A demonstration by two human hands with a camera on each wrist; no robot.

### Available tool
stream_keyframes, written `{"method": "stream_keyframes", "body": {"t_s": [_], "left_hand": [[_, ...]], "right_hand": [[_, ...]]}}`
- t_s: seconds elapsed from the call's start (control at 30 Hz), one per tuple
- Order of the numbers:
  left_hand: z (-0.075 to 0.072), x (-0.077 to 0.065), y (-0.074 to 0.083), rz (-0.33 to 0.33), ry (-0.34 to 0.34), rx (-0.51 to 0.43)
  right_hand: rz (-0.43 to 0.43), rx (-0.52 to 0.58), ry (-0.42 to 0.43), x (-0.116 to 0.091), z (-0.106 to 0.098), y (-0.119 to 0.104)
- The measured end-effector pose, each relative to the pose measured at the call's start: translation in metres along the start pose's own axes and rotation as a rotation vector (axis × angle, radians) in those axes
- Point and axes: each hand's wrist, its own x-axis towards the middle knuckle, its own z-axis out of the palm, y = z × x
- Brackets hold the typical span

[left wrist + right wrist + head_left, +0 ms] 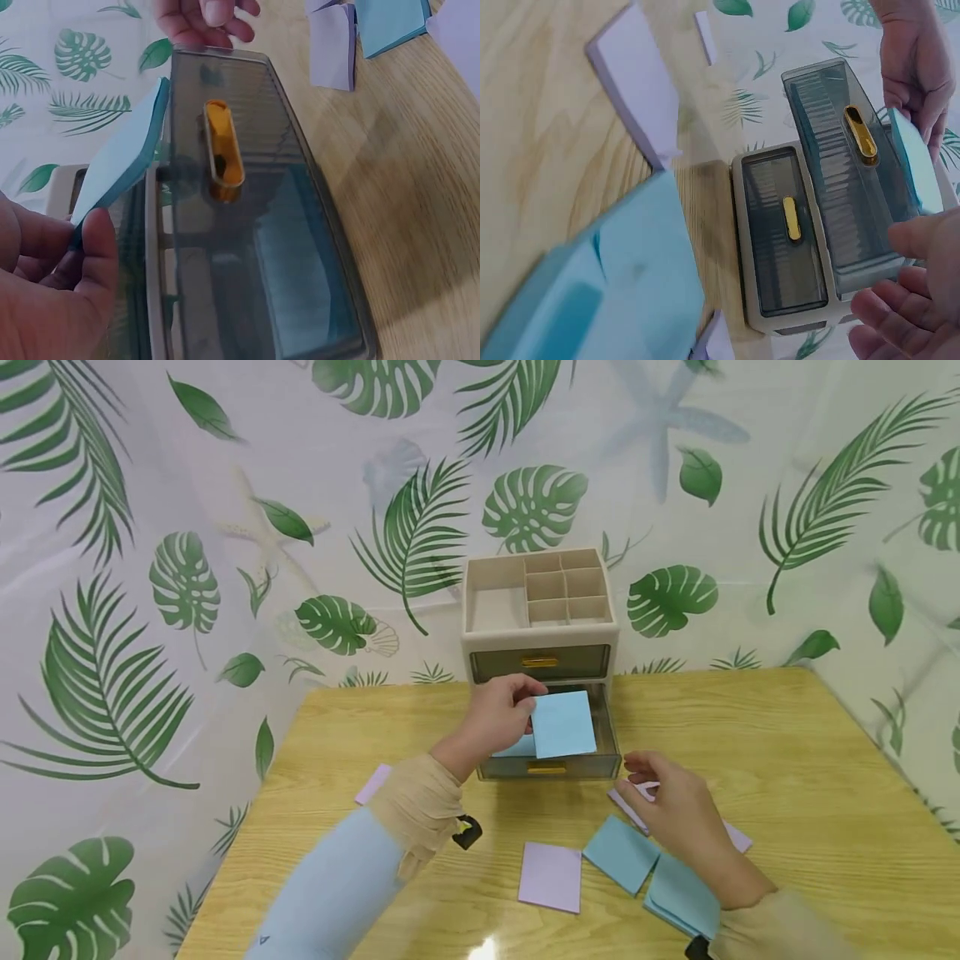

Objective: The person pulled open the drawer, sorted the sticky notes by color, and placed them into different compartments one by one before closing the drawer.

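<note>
My left hand (498, 714) pinches a blue sticky note pad (562, 724) by its left edge, over a pulled-out drawer (588, 767) of a cream desktop organizer (480, 635). Another blue pad (516, 748) lies inside that drawer at its left; the left wrist view shows it through the clear grey front. Just off the drawer's right front corner, my right hand (671, 810) hangs with fingers loosely bent and nothing in them. Below it lie blue pads (622, 853), some stacked (682, 897), and a purple pad (550, 877).
More purple pads lie partly behind the right hand (738, 837) and left of the organizer (372, 784). The organizer's upper drawer (540, 663) and lower drawer (784, 240) are closed. A leaf-patterned cloth (262, 485) hangs behind the wooden table (787, 735).
</note>
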Motion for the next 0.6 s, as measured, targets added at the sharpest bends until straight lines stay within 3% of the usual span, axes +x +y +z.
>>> {"method": "stream_keyframes", "body": {"t_s": [0.3,0.6], "left_hand": [[0.017,0.022,0.0,-0.024,0.051,0.135],[0.033,0.032,-0.006,-0.002,-0.014,0.263]], "right_hand": [[0.005,0.012,0.109,0.005,0.017,0.002],[0.008,-0.007,0.17,0.007,0.02,0.006]]}}
